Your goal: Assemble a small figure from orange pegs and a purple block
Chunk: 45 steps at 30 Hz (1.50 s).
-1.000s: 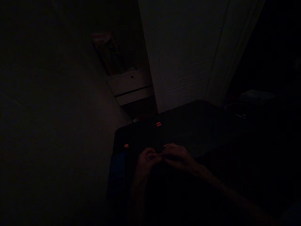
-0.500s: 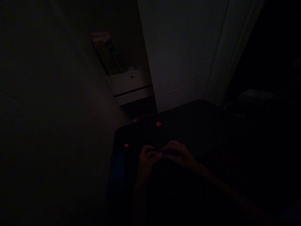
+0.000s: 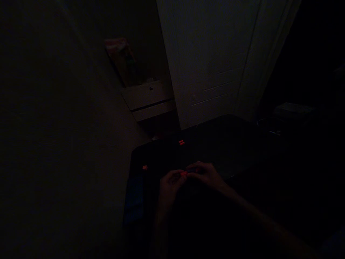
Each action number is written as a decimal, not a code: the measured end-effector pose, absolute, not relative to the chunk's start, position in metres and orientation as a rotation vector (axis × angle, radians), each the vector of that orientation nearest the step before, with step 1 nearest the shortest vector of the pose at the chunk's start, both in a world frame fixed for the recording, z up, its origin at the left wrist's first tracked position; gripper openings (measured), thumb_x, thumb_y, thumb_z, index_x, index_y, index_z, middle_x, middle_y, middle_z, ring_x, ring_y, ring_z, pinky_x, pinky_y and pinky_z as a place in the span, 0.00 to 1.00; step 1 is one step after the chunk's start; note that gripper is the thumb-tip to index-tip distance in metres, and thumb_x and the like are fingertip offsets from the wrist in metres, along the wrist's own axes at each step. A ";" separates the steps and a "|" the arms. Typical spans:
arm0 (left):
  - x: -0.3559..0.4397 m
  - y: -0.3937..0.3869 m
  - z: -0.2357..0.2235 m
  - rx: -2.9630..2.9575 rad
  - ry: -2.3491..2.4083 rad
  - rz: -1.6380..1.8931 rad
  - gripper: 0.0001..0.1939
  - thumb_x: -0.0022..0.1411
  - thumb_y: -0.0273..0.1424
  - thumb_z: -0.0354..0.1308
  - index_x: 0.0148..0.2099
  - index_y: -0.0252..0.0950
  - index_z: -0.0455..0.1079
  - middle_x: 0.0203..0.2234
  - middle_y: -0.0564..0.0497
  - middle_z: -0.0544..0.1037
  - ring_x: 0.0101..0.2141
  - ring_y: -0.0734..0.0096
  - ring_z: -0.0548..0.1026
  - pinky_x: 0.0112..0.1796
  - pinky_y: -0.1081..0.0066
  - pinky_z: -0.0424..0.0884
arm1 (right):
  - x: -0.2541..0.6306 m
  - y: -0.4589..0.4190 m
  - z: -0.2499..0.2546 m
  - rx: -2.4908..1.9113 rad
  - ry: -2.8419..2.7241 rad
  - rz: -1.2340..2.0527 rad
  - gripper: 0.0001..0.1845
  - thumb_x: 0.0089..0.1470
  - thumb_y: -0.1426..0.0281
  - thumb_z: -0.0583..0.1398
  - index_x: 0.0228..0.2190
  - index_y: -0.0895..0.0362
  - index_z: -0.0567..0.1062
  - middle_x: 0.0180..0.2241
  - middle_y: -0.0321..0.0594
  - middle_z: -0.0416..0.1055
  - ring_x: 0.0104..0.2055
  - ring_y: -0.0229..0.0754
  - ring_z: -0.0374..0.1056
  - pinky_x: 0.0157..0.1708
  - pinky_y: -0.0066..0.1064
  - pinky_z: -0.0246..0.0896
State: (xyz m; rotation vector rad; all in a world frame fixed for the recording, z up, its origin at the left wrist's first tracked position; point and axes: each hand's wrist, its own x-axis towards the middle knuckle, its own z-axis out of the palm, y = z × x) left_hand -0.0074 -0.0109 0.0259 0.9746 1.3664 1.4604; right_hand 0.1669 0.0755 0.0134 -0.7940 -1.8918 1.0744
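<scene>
Left hand: thumb and fingertips pinch a small red piece, the hand (image 3: pixel 168 183) curled above the black table (image 3: pixel 221 144).
Red piece: bright between the two hands (image 3: pixel 183 173), where half a second earlier only a dim bluish strip showed.
Right hand: fingers of the hand (image 3: pixel 208 174) close around a dark bluish piece (image 3: pixel 192 170), its near end meeting the red one; whether the two are joined cannot be told in the gloom.
Paired red pieces: side by side (image 3: pixel 181 142) near the table's far edge, unmoved from the earlier frames.
Lone orange-red piece: at left (image 3: pixel 145 167), also unmoved, just beyond a flat blue item (image 3: pixel 134 198).
Backdrop: a pale door (image 3: pixel 207 64) beyond the table.
</scene>
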 end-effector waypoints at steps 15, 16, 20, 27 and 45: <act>-0.009 -0.009 0.021 0.967 1.441 1.439 0.17 0.51 0.40 0.73 0.39 0.34 0.81 0.33 0.44 0.85 0.35 0.62 0.82 0.37 0.68 0.76 | 0.175 0.075 0.023 -0.802 -1.853 1.323 0.19 0.55 0.62 0.69 0.48 0.53 0.83 0.46 0.43 0.82 0.48 0.51 0.77 0.51 0.42 0.69; -0.009 -0.009 0.021 0.969 1.442 1.438 0.17 0.51 0.41 0.73 0.39 0.34 0.81 0.32 0.44 0.85 0.35 0.62 0.82 0.37 0.68 0.76 | 0.175 0.075 0.023 -0.815 -1.852 1.329 0.19 0.54 0.62 0.69 0.48 0.53 0.83 0.45 0.43 0.82 0.47 0.51 0.77 0.51 0.42 0.69; -0.008 -0.010 0.022 0.989 1.449 1.434 0.16 0.51 0.40 0.73 0.38 0.34 0.81 0.32 0.45 0.85 0.34 0.63 0.81 0.37 0.69 0.75 | 0.174 0.074 0.024 -0.825 -1.846 1.332 0.18 0.54 0.62 0.69 0.46 0.52 0.84 0.44 0.42 0.83 0.47 0.50 0.77 0.51 0.41 0.69; -0.008 -0.011 0.022 1.066 1.493 1.475 0.14 0.53 0.40 0.71 0.37 0.34 0.79 0.32 0.46 0.84 0.35 0.63 0.81 0.38 0.68 0.74 | 0.171 0.073 0.024 -0.835 -1.813 1.377 0.18 0.51 0.61 0.70 0.44 0.53 0.84 0.44 0.42 0.83 0.47 0.51 0.77 0.52 0.42 0.69; -0.006 -0.013 0.023 1.096 1.484 1.443 0.21 0.50 0.34 0.74 0.47 0.36 0.77 0.38 0.46 0.83 0.35 0.65 0.79 0.36 0.70 0.73 | 0.167 0.073 0.022 -0.734 -1.806 1.347 0.17 0.54 0.61 0.70 0.44 0.53 0.83 0.45 0.42 0.81 0.48 0.50 0.76 0.52 0.41 0.68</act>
